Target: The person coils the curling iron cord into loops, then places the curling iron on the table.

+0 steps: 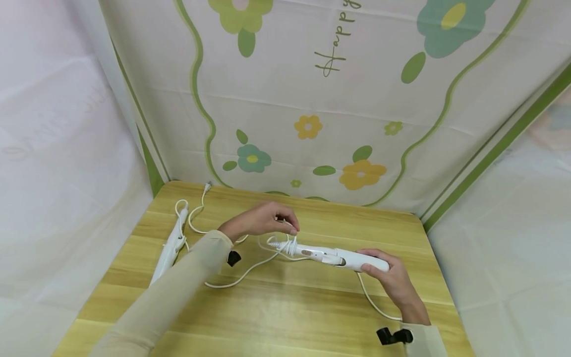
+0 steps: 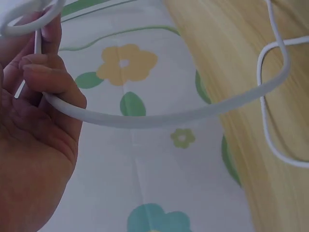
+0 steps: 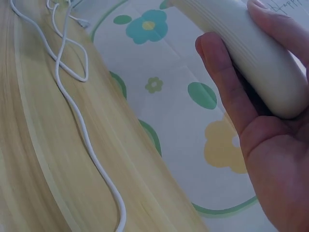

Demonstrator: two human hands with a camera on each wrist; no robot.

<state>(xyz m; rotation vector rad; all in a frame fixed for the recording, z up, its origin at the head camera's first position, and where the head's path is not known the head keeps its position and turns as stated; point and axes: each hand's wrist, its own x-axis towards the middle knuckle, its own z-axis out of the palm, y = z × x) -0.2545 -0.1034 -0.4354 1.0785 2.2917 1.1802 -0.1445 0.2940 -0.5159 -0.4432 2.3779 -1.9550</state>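
Observation:
A white hair straightener [image 1: 352,259] is held off the table, its broad rounded end in my right hand [image 1: 392,277]. In the right wrist view, the thumb and fingers of that hand [image 3: 280,140] wrap around the smooth casing [image 3: 251,53]. The white cord [image 1: 291,246] is looped around the narrower end, beside the coiled cord sleeve. My left hand [image 1: 267,219] is just above those loops and pinches the cord. In the left wrist view, the cord [image 2: 159,121] runs out of the curled fingers of this hand [image 2: 38,125] and bends over toward the table.
A second white hair straightener [image 1: 169,248] lies at the table's left side with its cord around it. A plug [image 1: 207,187] lies near the back edge. Loose cord [image 1: 241,280] trails across the wooden table [image 1: 267,317]. Patterned cloth [image 1: 276,89] hangs behind, with pale cloth on both sides.

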